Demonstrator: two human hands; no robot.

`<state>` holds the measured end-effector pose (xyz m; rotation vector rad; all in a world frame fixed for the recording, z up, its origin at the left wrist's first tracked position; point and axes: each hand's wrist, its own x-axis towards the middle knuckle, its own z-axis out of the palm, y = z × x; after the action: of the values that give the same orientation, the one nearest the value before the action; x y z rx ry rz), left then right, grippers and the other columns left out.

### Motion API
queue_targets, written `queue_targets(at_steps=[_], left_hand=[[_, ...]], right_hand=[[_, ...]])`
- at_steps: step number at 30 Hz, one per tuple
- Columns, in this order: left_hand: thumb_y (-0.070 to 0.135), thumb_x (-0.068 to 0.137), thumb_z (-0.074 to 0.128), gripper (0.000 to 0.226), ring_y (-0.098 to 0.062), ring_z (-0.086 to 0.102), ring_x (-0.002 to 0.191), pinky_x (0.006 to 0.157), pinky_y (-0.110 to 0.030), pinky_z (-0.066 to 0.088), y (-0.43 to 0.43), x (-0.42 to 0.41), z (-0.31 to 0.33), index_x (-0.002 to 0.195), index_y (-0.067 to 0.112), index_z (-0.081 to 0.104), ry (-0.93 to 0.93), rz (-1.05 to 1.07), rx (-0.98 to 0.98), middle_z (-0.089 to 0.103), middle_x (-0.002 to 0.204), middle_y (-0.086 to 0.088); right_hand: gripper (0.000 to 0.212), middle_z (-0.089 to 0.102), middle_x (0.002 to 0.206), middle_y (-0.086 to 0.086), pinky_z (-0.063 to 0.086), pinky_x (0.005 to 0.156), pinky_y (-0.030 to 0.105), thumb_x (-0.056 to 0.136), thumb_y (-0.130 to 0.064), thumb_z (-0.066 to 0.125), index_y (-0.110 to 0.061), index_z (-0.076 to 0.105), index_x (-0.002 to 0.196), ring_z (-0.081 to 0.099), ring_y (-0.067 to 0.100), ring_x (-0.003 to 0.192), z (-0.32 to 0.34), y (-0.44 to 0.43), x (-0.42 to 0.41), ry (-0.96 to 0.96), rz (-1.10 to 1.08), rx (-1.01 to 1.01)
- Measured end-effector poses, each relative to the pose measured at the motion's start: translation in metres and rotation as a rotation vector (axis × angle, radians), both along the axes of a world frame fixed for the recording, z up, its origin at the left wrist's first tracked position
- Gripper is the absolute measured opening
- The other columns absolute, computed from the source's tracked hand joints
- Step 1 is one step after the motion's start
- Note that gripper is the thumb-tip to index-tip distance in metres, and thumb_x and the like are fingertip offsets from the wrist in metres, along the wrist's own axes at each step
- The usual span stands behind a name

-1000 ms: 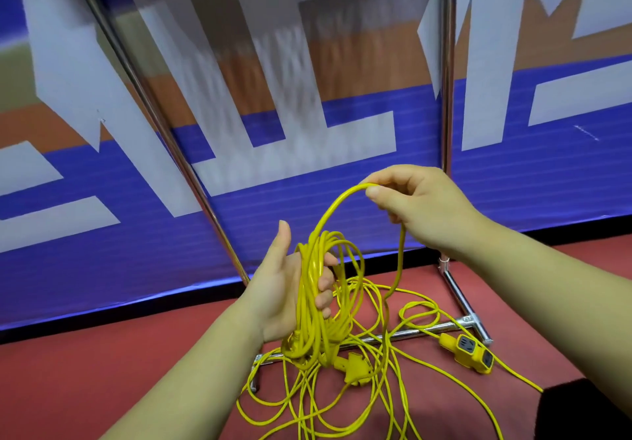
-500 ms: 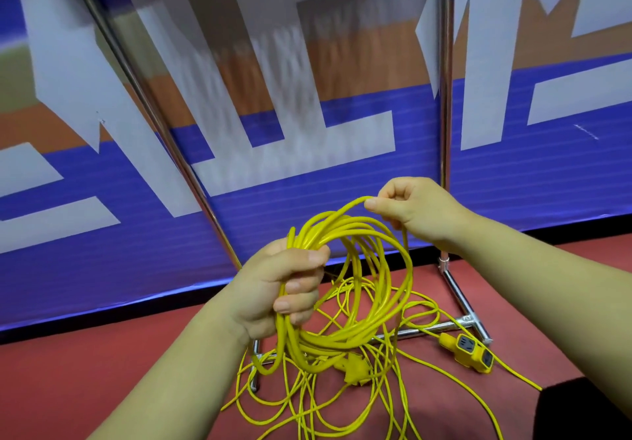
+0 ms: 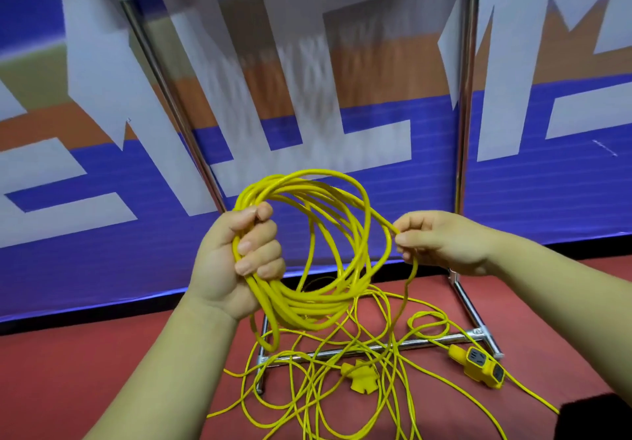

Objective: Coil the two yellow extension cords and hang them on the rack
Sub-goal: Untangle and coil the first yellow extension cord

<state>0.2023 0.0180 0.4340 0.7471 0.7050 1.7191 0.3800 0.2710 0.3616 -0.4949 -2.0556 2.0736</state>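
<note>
Overhead, the shiny chrome tube rack point(image 3: 463, 131) is cut off by the top edge, so only its two uprights and floor-level foot bars can be seen. A dark shape point(image 3: 602, 419) at five o'clock in the view is too cropped to identify. In the loose yellow tangle point(image 3: 321, 385) on the matte red floor point(image 3: 102, 371), I cannot tell which strands belong to which extension cord. The cord is thin, smooth and round, gathered into a springy, many-looped yellow coil point(image 3: 301, 308) held up in front of the blue, white and orange banner point(image 3: 342, 131) (its print is blurred). Slack trails down from the coil across the rack's foot bars. A flat yellow plastic plug point(image 3: 359, 376) lies at six o'clock from the coil, and a chunky yellow socket block point(image 3: 478, 366) sits at four o'clock, beside the rack's right foot joint. The left hand point(image 3: 239, 261) is fisted tightly round the coil's nine o'clock side, thumb on top and knuckles facing away. The right hand point(image 3: 441, 241), at three o'clock from the coil, pinches a single outer strand between thumb and curled fingertips.
</note>
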Motion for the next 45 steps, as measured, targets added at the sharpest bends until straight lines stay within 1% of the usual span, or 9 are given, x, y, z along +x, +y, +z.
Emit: queue_targets(at_steps=[5, 11, 20, 25, 28, 32, 36, 40, 45], left_hand=[[0.018, 0.067, 0.083, 0.033, -0.003, 0.037, 0.034, 0.04, -0.02, 0.041, 0.001, -0.006, -0.012, 0.081, 0.019, 0.053, 0.051, 0.211, -0.106, 0.036, 0.047, 0.007], [0.009, 0.08, 0.07, 0.014, -0.012, 0.038, 0.037, 0.044, -0.025, 0.042, 0.015, 0.007, -0.049, 0.089, 0.012, 0.059, 0.437, 0.4, -0.444, 0.04, 0.053, -0.001], [0.027, 0.071, 0.079, 0.031, -0.016, 0.043, 0.038, 0.049, -0.028, 0.044, 0.037, 0.029, -0.083, 0.099, 0.016, 0.075, 0.543, 0.275, -0.588, 0.054, 0.074, -0.022], [0.034, 0.081, 0.074, 0.032, -0.019, 0.045, 0.04, 0.052, -0.03, 0.044, 0.043, 0.032, -0.077, 0.09, 0.004, 0.072, 0.722, 0.246, -0.57, 0.049, 0.05, -0.017], [0.025, 0.085, 0.073, 0.02, -0.015, 0.041, 0.037, 0.049, -0.027, 0.043, 0.044, 0.028, -0.065, 0.075, 0.008, 0.072, 0.636, 0.308, -0.503, 0.05, 0.054, -0.013], [0.022, 0.08, 0.072, 0.019, -0.008, 0.037, 0.035, 0.04, -0.023, 0.041, 0.038, 0.02, -0.04, 0.073, 0.005, 0.065, 0.399, 0.412, -0.393, 0.05, 0.058, -0.007], [0.022, 0.081, 0.065, 0.02, -0.006, 0.035, 0.033, 0.038, -0.02, 0.039, 0.033, 0.019, -0.017, 0.067, 0.007, 0.065, 0.23, 0.461, -0.29, 0.035, 0.058, -0.005], [0.024, 0.085, 0.062, 0.021, -0.004, 0.033, 0.034, 0.04, -0.018, 0.038, 0.029, 0.018, -0.006, 0.075, 0.006, 0.06, 0.137, 0.432, -0.191, 0.039, 0.049, 0.002], [0.023, 0.088, 0.059, 0.021, -0.002, 0.036, 0.035, 0.041, -0.017, 0.04, 0.019, 0.015, 0.003, 0.072, 0.013, 0.066, 0.023, 0.416, -0.081, 0.047, 0.069, 0.001]], right_hand=[[0.005, 0.068, 0.081, 0.009, 0.053, 0.082, 0.038, 0.097, -0.003, 0.057, -0.007, 0.061, 0.097, 0.062, 0.017, 0.075, -0.003, -0.012, -0.005, -0.062, -0.075, 0.004], [0.006, 0.066, 0.078, 0.004, 0.06, 0.078, 0.036, 0.088, -0.005, 0.071, -0.007, 0.068, 0.092, 0.065, 0.011, 0.072, 0.017, -0.036, -0.009, -0.012, -0.167, 0.037], [0.012, 0.064, 0.083, 0.002, 0.06, 0.068, 0.031, 0.089, -0.004, 0.069, -0.014, 0.066, 0.094, 0.066, 0.009, 0.073, 0.037, -0.064, -0.02, 0.217, -0.274, -0.171], [0.007, 0.064, 0.085, 0.008, 0.06, 0.067, 0.027, 0.092, -0.006, 0.066, -0.012, 0.066, 0.097, 0.065, 0.015, 0.075, 0.04, -0.058, -0.018, 0.271, -0.367, -0.258], [0.008, 0.07, 0.092, 0.009, 0.061, 0.071, 0.029, 0.094, -0.014, 0.066, -0.012, 0.067, 0.101, 0.071, 0.02, 0.082, 0.038, -0.05, -0.012, 0.236, -0.39, -0.058], [0.014, 0.067, 0.074, 0.01, 0.058, 0.074, 0.046, 0.087, -0.019, 0.075, -0.011, 0.065, 0.084, 0.063, 0.02, 0.07, 0.02, -0.041, -0.001, 0.103, -0.215, 0.367], [0.02, 0.073, 0.084, 0.005, 0.054, 0.077, 0.047, 0.08, -0.029, 0.081, -0.018, 0.064, 0.082, 0.063, 0.02, 0.071, -0.008, -0.058, -0.004, -0.013, 0.106, 0.455], [0.03, 0.071, 0.102, 0.0, 0.056, 0.087, 0.046, 0.078, -0.021, 0.082, -0.025, 0.052, 0.08, 0.067, 0.015, 0.085, -0.02, -0.078, -0.017, 0.021, 0.173, 0.416], [0.036, 0.055, 0.072, -0.012, 0.042, 0.065, 0.036, 0.079, -0.015, 0.081, -0.025, 0.047, 0.077, 0.046, 0.013, 0.066, -0.028, -0.095, -0.029, 0.078, 0.172, 0.357]])
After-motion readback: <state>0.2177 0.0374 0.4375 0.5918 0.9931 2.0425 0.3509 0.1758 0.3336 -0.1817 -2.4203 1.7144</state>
